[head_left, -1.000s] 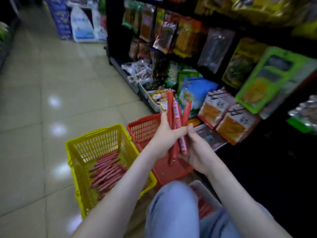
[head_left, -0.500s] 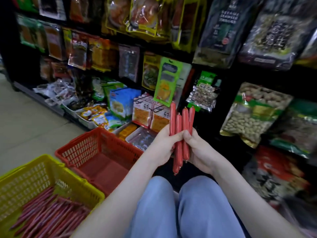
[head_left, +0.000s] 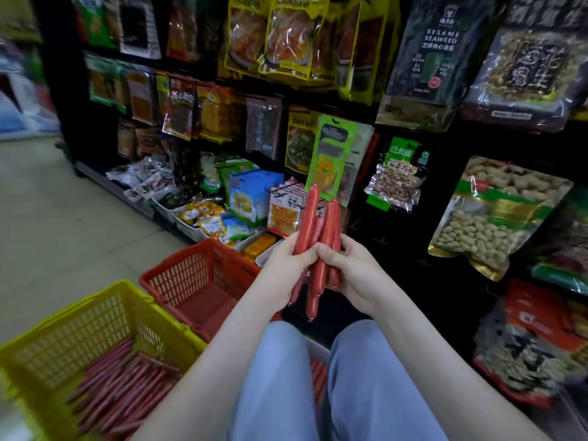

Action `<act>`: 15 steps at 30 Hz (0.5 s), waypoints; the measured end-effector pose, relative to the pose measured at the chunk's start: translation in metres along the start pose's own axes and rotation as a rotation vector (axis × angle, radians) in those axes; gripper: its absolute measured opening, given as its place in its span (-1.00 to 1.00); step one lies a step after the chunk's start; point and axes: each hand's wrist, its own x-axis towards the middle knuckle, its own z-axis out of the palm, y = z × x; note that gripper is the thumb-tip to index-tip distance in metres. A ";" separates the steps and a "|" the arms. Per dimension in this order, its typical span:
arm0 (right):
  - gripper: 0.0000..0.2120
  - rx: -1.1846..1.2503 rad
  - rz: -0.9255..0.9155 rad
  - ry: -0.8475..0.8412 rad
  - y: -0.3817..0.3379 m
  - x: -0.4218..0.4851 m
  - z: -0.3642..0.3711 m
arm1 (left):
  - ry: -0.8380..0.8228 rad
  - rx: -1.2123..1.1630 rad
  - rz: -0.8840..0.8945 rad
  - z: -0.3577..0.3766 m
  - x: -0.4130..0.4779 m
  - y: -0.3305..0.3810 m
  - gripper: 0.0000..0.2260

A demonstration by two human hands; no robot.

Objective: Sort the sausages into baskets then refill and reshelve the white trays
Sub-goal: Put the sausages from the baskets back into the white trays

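Observation:
A bunch of several red sausages (head_left: 321, 230) stands upright between both hands, in front of the shelf. My left hand (head_left: 283, 268) grips the longer ones on the left of the bunch. My right hand (head_left: 353, 272) holds the rest, thumb pressed across them. A yellow basket (head_left: 79, 332) at the lower left holds a pile of thin red sausages (head_left: 124, 389). Beside it a red basket (head_left: 197, 275) shows only its bare floor. Between my knees a white tray (head_left: 318, 351) with red sausages is mostly hidden.
Hanging snack packets (head_left: 331, 160) fill the dark shelf ahead and to the right. Low white bins of packets (head_left: 203, 218) line the shelf foot behind the red basket. Pale tiled floor (head_left: 63, 218) stretches to the left. My knees in light blue trousers (head_left: 318, 393) fill the lower middle.
My head has turned right, from the aisle floor toward the shelf. The sausages have spread apart in my hands, the left hand's ones leaning away from the right hand's.

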 end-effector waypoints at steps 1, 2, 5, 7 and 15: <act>-0.66 0.005 -0.001 -0.003 0.000 0.002 0.003 | 0.007 -0.012 -0.005 -0.002 -0.002 0.003 -0.79; -0.66 0.010 -0.005 -0.005 0.000 0.004 0.006 | 0.014 -0.018 -0.011 -0.005 -0.003 0.005 -0.78; -0.64 0.007 -0.014 -0.025 -0.002 0.013 0.010 | 0.003 -0.006 -0.024 -0.011 -0.005 0.013 -0.77; -0.58 -0.002 0.003 -0.077 -0.010 0.020 0.010 | -0.009 0.002 -0.026 -0.015 -0.003 0.019 -0.77; -0.61 -0.175 0.107 -0.347 -0.069 0.052 -0.018 | -0.131 -0.048 0.016 -0.009 0.040 0.032 -0.74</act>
